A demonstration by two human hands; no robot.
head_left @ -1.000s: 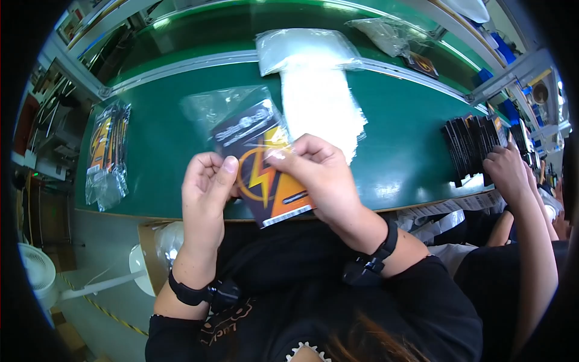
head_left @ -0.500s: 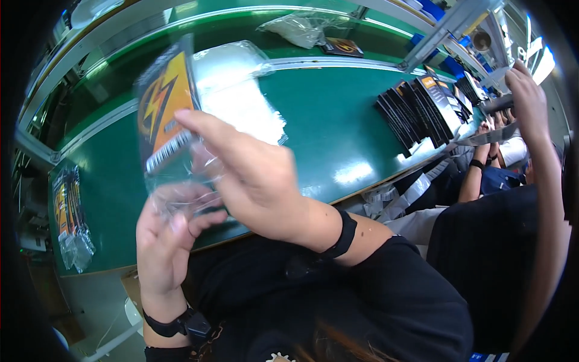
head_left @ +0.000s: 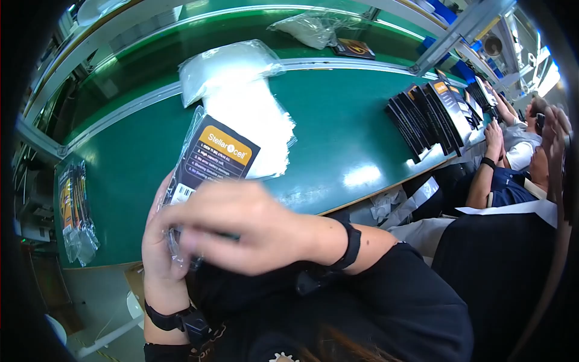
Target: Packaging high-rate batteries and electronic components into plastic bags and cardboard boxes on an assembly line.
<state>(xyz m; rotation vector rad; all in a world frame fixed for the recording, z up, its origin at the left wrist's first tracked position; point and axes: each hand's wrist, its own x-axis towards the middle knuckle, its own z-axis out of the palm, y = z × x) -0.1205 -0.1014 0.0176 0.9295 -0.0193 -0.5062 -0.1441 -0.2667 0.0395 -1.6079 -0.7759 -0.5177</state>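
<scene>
A flat black box with an orange label (head_left: 224, 148) sits inside a clear plastic bag (head_left: 194, 123), tilted in front of me over the near part of the bench. My left hand (head_left: 158, 244) grips the bagged box from its left and lower side, its fingers mostly hidden behind. Across the lower end reaches my right hand (head_left: 232, 226), blurred, its fingers bent and closed at the plastic near the left palm. Just beyond the box lies a pile of white plastic bags (head_left: 265, 130) on the green bench.
At the bench's left end lie several bagged packages (head_left: 75, 211). A row of black boxes (head_left: 422, 117) stands on the right, beside other people at work. A filled clear bag (head_left: 232, 63) rests behind the white pile. A metal post (head_left: 464, 39) rises at the back right.
The bagged box has come down and toward me and now shows its other face. My right hand has moved down from its upper part to its lower end.
</scene>
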